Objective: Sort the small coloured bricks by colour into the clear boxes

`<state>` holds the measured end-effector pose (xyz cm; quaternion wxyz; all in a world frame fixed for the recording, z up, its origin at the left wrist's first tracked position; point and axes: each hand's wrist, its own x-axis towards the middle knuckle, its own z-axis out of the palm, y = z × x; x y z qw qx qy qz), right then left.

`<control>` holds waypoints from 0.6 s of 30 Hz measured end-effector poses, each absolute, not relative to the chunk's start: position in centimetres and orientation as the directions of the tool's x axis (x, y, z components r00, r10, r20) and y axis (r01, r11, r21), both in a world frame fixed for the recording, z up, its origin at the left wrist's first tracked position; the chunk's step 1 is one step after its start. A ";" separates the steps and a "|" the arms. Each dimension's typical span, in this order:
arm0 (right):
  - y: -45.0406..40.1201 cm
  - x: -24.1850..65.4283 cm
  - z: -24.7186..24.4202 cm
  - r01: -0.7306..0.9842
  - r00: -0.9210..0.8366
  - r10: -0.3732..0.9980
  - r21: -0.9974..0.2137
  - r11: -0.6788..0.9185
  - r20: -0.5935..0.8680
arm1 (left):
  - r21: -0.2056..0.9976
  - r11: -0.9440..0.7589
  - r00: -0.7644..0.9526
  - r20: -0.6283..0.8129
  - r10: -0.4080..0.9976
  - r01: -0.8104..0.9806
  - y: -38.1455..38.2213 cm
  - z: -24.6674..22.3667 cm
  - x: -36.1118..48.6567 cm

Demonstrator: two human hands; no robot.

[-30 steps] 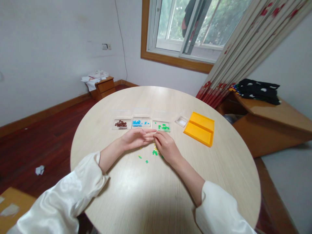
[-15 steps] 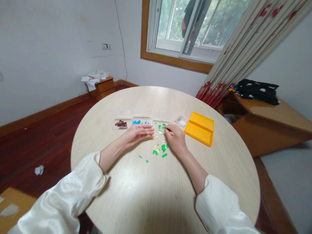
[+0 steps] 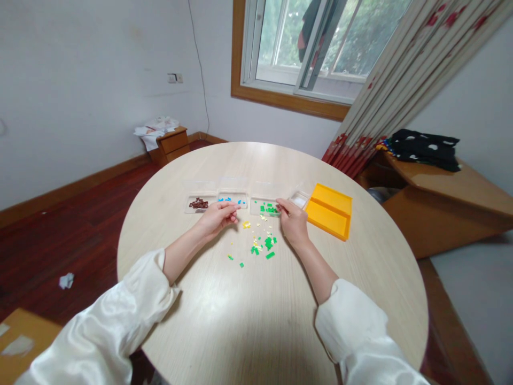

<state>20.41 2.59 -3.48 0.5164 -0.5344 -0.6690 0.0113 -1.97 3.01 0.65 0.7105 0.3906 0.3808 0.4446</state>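
Many small green plastic bricks [image 3: 269,243], loose on a round, pale table [image 3: 240,326].
With left hand [image 3: 216,220] curled narrow near a clear plastic box [image 3: 234,194] of blue bricks [image 3: 228,199], right hand [image 3: 295,223] pinched near another clear box [image 3: 253,209] of green ones; cannot tell whether holding anything.
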 end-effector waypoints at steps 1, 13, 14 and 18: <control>2.5 20.4 -3.5 0.705 0.099 0.729 -0.564 0.429 0.677 | 0.893 0.297 0.308 -0.194 0.931 -0.337 3.0 0.7 -2.0; 1.3 20.5 -2.9 0.757 0.030 0.682 -0.462 0.462 0.731 | 0.938 0.204 0.259 -0.131 0.957 -0.281 3.1 0.2 -2.2; 0.8 20.5 -2.7 0.754 0.013 0.673 -0.449 0.480 0.740 | 0.948 0.181 0.253 -0.114 0.961 -0.263 3.1 0.1 -2.1; -1.3 20.5 -2.2 0.732 -0.074 0.707 -0.443 0.518 0.704 | 0.992 0.051 0.217 -0.025 0.976 -0.116 3.1 -0.3 -2.0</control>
